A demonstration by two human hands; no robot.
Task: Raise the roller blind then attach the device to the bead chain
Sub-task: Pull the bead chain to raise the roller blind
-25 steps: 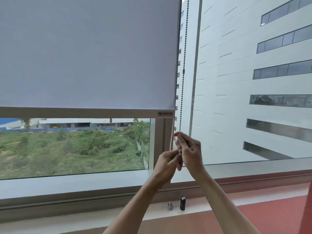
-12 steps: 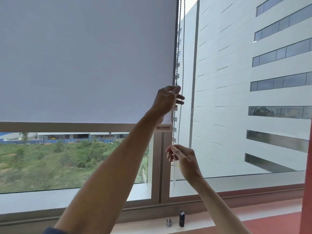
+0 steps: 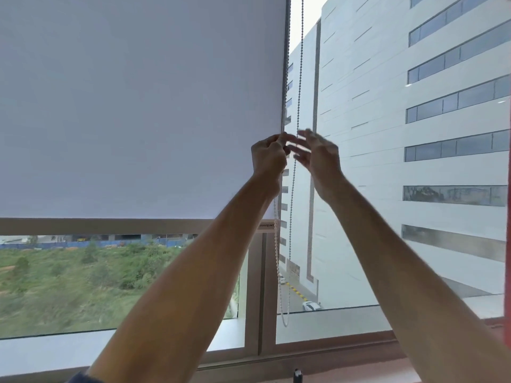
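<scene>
The left hand, fingers curled, pinches the thin looped bead chain beside the edge of the pale grey fabric roller blind. The right hand, blurred, has its fingers spread loosely at the chain's other strand; whether it grips cannot be told. The loop hangs below both hands.

Right hand: up from low on the bead chain to the left hand's height; blurred, fingers loosely spread beside the chain, grip unclear.
Left hand: raised from low beside the right hand a second ago; now grips the chain's rear strand.
Roller blind: bottom bar sits lower in view than before.
</scene>
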